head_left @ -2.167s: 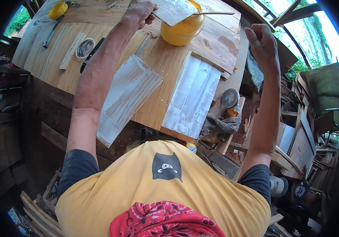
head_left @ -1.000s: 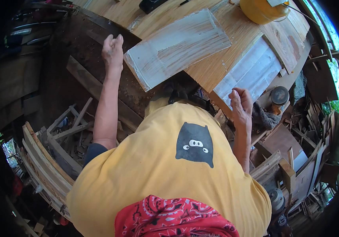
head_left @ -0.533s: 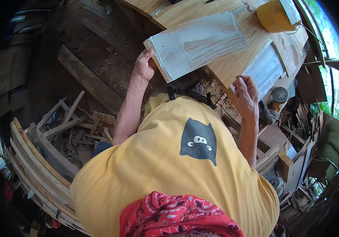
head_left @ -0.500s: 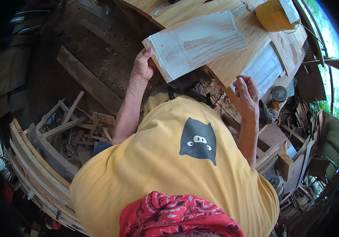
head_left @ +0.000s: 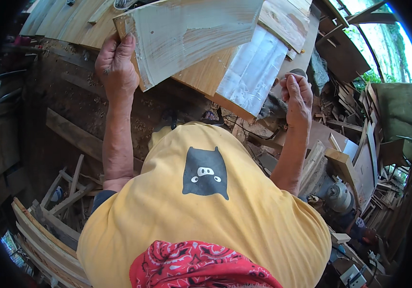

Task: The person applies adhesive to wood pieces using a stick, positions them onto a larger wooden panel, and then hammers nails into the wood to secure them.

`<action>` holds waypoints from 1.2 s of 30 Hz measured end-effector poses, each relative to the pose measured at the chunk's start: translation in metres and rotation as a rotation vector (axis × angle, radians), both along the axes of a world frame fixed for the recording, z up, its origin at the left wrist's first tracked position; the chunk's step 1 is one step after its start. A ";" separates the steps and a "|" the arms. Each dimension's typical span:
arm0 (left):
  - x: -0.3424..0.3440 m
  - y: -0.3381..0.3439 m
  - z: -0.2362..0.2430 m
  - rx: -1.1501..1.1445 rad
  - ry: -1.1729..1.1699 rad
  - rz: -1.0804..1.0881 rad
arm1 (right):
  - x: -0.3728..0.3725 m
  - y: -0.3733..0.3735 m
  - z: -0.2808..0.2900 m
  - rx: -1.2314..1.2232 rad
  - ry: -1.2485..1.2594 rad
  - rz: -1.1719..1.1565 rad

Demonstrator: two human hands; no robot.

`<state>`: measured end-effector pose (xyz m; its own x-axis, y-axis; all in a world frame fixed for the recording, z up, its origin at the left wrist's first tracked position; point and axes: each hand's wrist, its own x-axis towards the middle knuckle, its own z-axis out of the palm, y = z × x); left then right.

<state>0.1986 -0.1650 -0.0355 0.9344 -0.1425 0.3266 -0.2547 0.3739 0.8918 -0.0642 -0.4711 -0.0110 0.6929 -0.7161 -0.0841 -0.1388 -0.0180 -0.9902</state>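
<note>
My left hand (head_left: pixel 117 72) grips the near left end of a wooden board (head_left: pixel 191 41), thumb on its top face. White paste is smeared over the board in streaks, with bare wood grain showing through. The board is tilted above a wooden work surface (head_left: pixel 201 77). To the right, my right hand (head_left: pixel 296 98) is raised with fingers curled and thumb pressed to them. What it holds, if anything, is hidden. Just behind its fingertips shows the dark round top of a container (head_left: pixel 297 72). A white-coated panel (head_left: pixel 254 67) lies on the surface between my hands.
A bare wood panel (head_left: pixel 286 21) lies at the far right of the work surface. Scrap wood (head_left: pixel 69 192) is heaped at lower left, beside stacked curved planks (head_left: pixel 47 245). A grey motor-like machine (head_left: pixel 339 197) and a thick timber (head_left: pixel 343 165) stand at right. A long plank (head_left: pixel 73 132) lies on the shavings-strewn floor.
My left hand has carried the board left and farther up in the view. My right hand stays closed, now nearer the dark-topped container. The view has shifted, and the yellow bucket is out of sight.
</note>
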 end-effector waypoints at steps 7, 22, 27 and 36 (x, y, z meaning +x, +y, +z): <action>-0.038 -0.103 0.032 0.414 -0.399 -0.009 | -0.053 -0.055 -0.019 0.082 -0.074 -0.058; -0.190 -0.162 -0.065 0.776 -1.436 -0.606 | -0.126 -0.094 -0.087 0.329 0.034 -0.206; -0.192 -0.159 -0.122 0.840 -1.312 -0.597 | -0.124 -0.082 -0.122 0.241 0.261 -0.203; -0.199 -0.172 -0.149 0.838 -1.174 -0.394 | -0.039 -0.092 -0.164 -0.488 0.591 -0.005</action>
